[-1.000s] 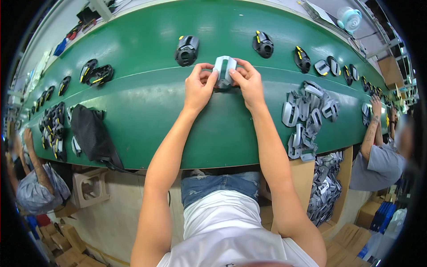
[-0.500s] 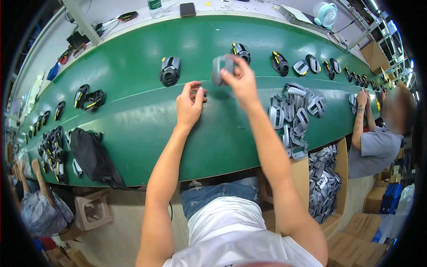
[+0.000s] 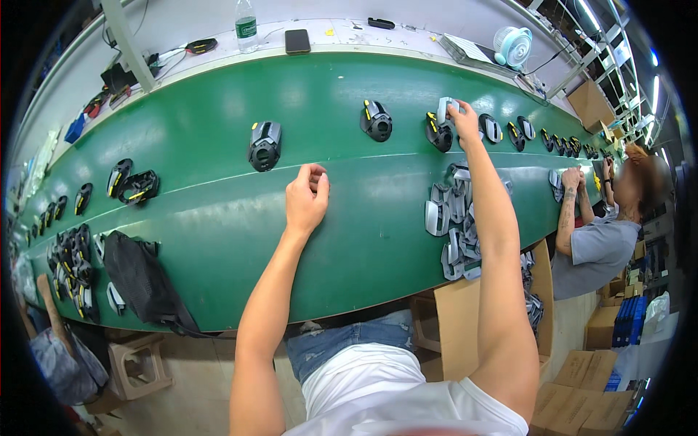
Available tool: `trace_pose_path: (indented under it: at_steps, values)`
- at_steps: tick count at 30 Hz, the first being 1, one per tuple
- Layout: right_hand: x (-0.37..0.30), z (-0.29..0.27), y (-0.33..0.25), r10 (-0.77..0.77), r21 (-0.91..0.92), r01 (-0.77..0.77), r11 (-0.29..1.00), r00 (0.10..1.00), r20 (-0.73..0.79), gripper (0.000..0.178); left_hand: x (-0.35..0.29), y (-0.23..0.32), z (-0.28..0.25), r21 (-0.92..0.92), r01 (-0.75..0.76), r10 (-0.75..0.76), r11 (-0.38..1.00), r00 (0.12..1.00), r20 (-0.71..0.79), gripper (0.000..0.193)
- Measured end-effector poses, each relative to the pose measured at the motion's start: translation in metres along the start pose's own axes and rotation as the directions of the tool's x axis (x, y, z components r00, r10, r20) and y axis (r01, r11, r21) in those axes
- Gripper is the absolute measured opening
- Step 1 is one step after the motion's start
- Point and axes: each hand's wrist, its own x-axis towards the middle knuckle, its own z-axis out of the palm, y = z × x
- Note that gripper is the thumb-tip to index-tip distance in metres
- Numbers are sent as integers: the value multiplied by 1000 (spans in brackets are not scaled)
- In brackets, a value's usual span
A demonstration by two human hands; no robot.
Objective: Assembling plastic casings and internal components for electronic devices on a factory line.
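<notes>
My right hand [image 3: 465,122] reaches to the far side of the green work surface. It is closed on a light grey plastic frame [image 3: 447,109], pinched between thumb and fingers. Right beneath that frame lies a black shell with a yellow mark [image 3: 439,135]; whether the two touch I cannot tell. My left hand [image 3: 306,200] hovers near or rests on the surface, fingers loosely curled, with nothing visible in them. Just beyond it sits a black shell with a grey frame on it [image 3: 265,145]. Another black and yellow shell [image 3: 376,120] lies between my hands.
A pile of grey frames [image 3: 440,211] lies beside my right forearm, above a cardboard box [image 3: 458,320] of more frames. At left are a black bag [image 3: 142,276] and a heap of shells [image 3: 71,265]. A co-worker [image 3: 600,251] works at the right.
My right hand has carried the grey frame rightward to a black shell farther along the row. My view has shifted, and the nearby shells sit farther left in it. The left hand stays curled.
</notes>
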Motion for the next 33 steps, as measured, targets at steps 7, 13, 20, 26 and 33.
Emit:
trace_pose_path:
  at_steps: [7, 13, 20, 26, 33]
  values:
    - [12, -4, 27, 31, 11, -32, 999, 992, 122, 39, 2, 5, 8, 43, -28, 31, 999, 998, -54, 10]
    - [11, 7, 27, 40, -32, -36, 999, 992, 123, 36, 2, 6, 1, 56, 6, -3, 998, 998, -62, 9]
    - [-4, 6, 35, -140, -484, 112, 868, 990, -21, 37, 3, 5, 4, 99, -24, 28, 995, 999, -38, 8]
    - [-12, 10, 28, -269, -629, 268, 730, 958, 96, 48, -1, 7, 2, 126, -25, 27, 992, 999, -19, 11]
    - [-48, 41, 11, -260, -778, 381, 500, 923, 286, 59, 3, 1, 4, 128, -19, 21, 992, 1000, -11, 11]
